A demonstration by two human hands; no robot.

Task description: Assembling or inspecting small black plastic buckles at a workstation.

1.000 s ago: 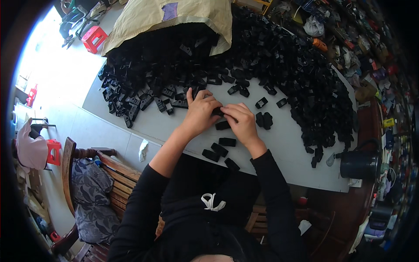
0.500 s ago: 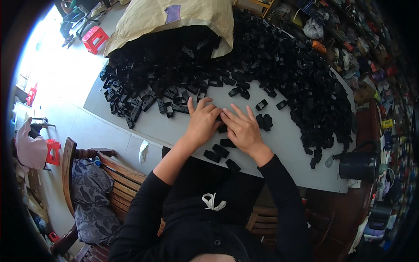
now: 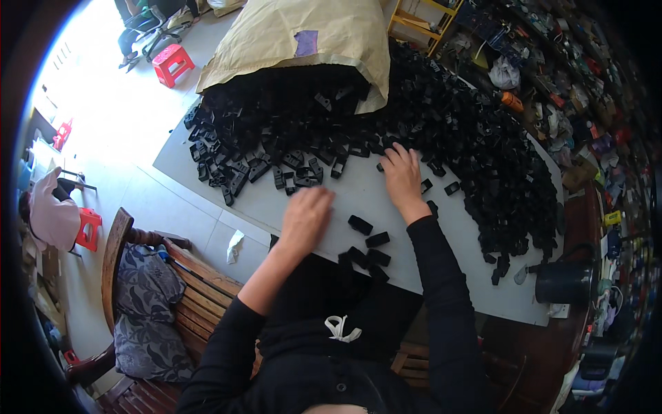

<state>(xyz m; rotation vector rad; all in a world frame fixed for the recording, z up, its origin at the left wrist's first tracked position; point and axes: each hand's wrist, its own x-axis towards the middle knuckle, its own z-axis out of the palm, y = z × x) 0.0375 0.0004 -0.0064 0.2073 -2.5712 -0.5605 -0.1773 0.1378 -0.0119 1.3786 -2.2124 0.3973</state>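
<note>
Small black plastic parts, several of them frame-shaped with an opening, lie heaped in a pile (image 3: pixel 476 145) across the far and right side of the grey tabletop (image 3: pixel 338 200). My right hand (image 3: pixel 403 176) reaches over loose parts at the pile's inner edge, its fingers stretched forward; what lies beneath is hidden. Smeared by motion, my left hand (image 3: pixel 307 217) is over the table, nearest the parts (image 3: pixel 296 169) at the front left of the pile. Closer to my body sits a small group of blocky black parts, among them a black part (image 3: pixel 359 224).
A large tan sack (image 3: pixel 296 41) lies with its mouth over the pile. At the right table edge is a black container (image 3: pixel 565 279). A wooden bench (image 3: pixel 200 297) with a patterned cushion (image 3: pixel 148 310) stands left. Cluttered goods (image 3: pixel 552 117) fill the far right.
My hands, together half a second ago, have separated: the right went forward to the pile's edge, the left drew back and left. The near group of parts has grown. The whole view has shifted slightly.
</note>
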